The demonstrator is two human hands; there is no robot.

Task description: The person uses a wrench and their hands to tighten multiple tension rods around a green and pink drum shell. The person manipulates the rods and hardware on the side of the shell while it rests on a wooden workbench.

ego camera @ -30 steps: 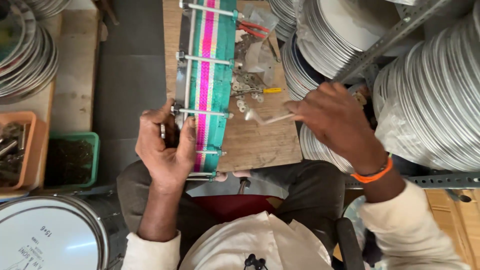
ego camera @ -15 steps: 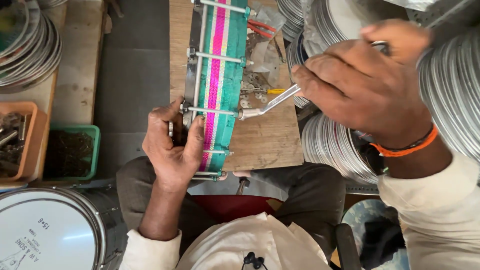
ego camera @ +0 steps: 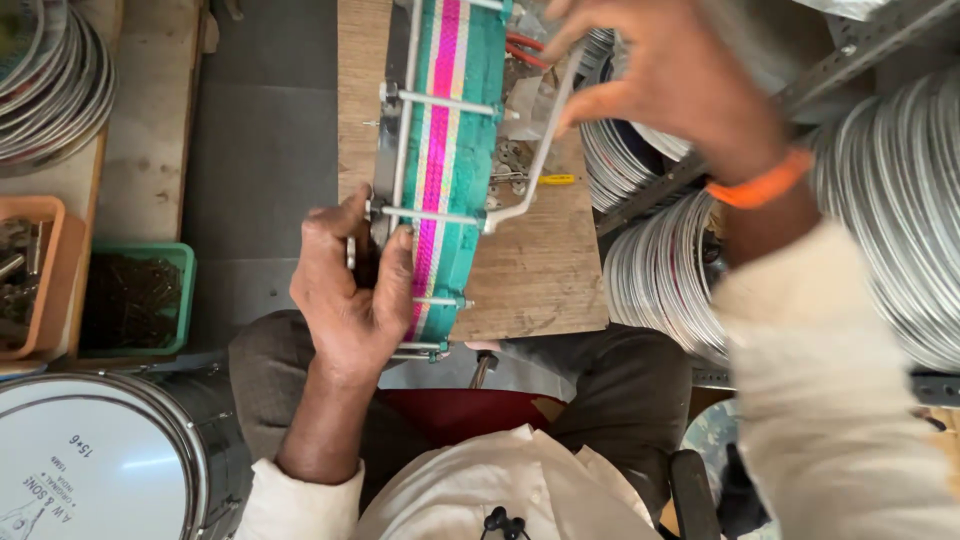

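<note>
A drum shell (ego camera: 450,150) wrapped in teal cloth with pink stripes lies on its side on a wooden board (ego camera: 540,270), crossed by metal tension rods. My left hand (ego camera: 350,290) grips the shell's near rim and a rod end. My right hand (ego camera: 670,70) is raised at the top of the view, holding the handle of a bent metal wrench (ego camera: 535,160). The wrench's lower end sits on a rod nut at the shell's right side.
Stacks of shiny metal hoops (ego camera: 900,200) fill the right side, more hoops (ego camera: 50,80) at top left. A green tray (ego camera: 135,300) and an orange tray (ego camera: 30,275) hold small parts. A white drumhead (ego camera: 90,460) lies at bottom left. Loose hardware and a yellow-handled tool (ego camera: 550,180) rest on the board.
My right hand has risen toward the camera and swung the wrench handle upward, turning it on the rod nut. My left hand has kept its grip on the shell.
</note>
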